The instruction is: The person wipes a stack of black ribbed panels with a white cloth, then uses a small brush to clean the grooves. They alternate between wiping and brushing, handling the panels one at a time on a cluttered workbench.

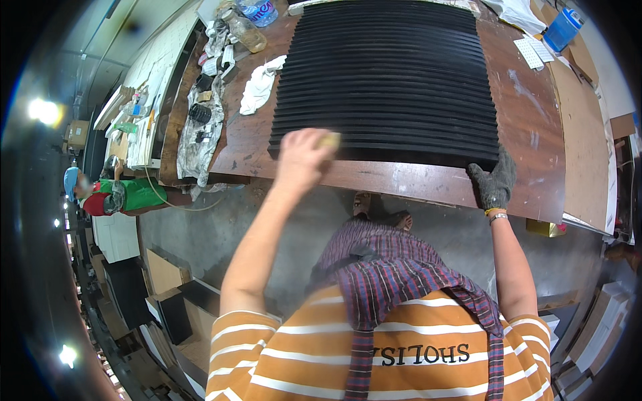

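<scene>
Shirt: an orange shirt with white stripes (401,347) fills the near edge, with a checked cloth (394,267) hanging over it; both forearms rise from here toward the table.
Left hand: the bare left hand (304,157) sits at the near left corner of the black stack, fingers curled together around a small pale yellowish pad (330,139) pressed to the stack's front edge. The grip looks suited to rubbing along that edge, though that is a judgement.
Right hand: the right hand (493,184), in a dark knit glove, rests on the near right corner of the stack, fingers together and bent over the edge. It appears to brace the stack so it does not shift under the other hand.
Stack: the black ribbed stack (384,73), many thin dark layers with stepped edges, lies flat on the table, reaching from the near edge toward the far one.
Table: a brown wooden table (528,120), worn and scuffed, bears the stack.
White rag: a crumpled white rag (257,87) lies just left of the stack, within reach.
Clutter: bottles and small tools (221,47) crowd the table's left edge.
Blue bottle: a blue bottle (562,30) stands at the far right.
Other person: someone in a green top (134,194) is well off to the left, apart from this work.
</scene>
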`<action>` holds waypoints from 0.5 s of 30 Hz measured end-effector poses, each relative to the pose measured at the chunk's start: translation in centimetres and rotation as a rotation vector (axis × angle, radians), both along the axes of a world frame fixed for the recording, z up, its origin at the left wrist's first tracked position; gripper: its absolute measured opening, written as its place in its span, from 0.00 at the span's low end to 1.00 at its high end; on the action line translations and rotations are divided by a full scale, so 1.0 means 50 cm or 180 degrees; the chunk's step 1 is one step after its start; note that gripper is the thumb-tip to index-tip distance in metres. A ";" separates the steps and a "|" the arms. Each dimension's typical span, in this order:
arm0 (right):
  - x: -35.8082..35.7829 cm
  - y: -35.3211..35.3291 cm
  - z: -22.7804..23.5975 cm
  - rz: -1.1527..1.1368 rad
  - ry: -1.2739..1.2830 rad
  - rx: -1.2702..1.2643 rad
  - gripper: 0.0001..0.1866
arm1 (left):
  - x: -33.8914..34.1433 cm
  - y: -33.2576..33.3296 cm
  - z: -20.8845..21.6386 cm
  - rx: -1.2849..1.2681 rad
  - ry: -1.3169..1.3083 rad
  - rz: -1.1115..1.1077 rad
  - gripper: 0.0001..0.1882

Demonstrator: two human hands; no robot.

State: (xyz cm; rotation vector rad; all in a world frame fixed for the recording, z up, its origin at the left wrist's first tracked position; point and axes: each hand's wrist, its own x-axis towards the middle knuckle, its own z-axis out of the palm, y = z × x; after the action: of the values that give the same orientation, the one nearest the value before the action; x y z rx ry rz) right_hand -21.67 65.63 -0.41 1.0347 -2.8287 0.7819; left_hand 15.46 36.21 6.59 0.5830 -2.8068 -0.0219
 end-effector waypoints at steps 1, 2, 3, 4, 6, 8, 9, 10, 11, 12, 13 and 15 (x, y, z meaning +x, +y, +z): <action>-0.001 0.002 -0.002 0.0000 -0.0039 -0.0042 0.53 | 0.054 -0.030 0.007 -0.0083 -0.0234 0.0279 0.21; -0.001 0.004 -0.006 0.0034 -0.0029 -0.0082 0.53 | 0.107 -0.062 0.017 -0.0326 -0.0300 0.0406 0.21; -0.002 0.004 -0.010 0.0018 -0.0047 -0.0103 0.53 | 0.161 -0.090 0.027 -0.0295 -0.0445 0.0812 0.20; -0.004 0.007 -0.014 0.0054 -0.0023 -0.0136 0.52 | 0.205 -0.113 0.033 -0.0385 -0.0445 0.0969 0.20; -0.008 0.008 -0.025 0.0077 -0.0064 -0.0299 0.51 | 0.279 -0.151 0.046 -0.0328 -0.0648 0.1672 0.20; -0.016 0.010 -0.037 0.0104 -0.0197 -0.0339 0.51 | 0.329 -0.186 0.051 -0.0411 -0.0416 0.1957 0.19; -0.023 0.012 -0.043 0.0113 -0.0161 -0.0337 0.51 | 0.346 -0.209 0.050 -0.0419 -0.0345 0.2062 0.19; -0.030 0.014 -0.050 0.0099 -0.0211 -0.0289 0.51 | 0.363 -0.235 0.049 -0.0421 -0.0273 0.2166 0.19; -0.039 0.017 -0.056 0.0115 -0.0239 -0.0344 0.50 | 0.380 -0.265 0.048 -0.0461 -0.0315 0.2233 0.17; -0.049 0.021 -0.062 0.0170 -0.0394 -0.0464 0.50 | 0.396 -0.298 0.045 -0.0436 -0.0282 0.2294 0.17; -0.060 0.025 -0.068 0.0202 -0.0566 -0.0554 0.49 | 0.411 -0.333 0.041 -0.0415 -0.0240 0.2348 0.17; -0.079 0.033 -0.079 0.0028 -0.1225 -0.0751 0.49 | 0.441 -0.402 0.027 -0.0394 -0.0179 0.2439 0.17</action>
State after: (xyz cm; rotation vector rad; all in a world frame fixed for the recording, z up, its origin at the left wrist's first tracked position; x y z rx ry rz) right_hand -25.60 67.28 -4.37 0.9491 -2.9249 1.4139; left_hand 37.53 16.11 7.92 1.5840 -2.4213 0.3172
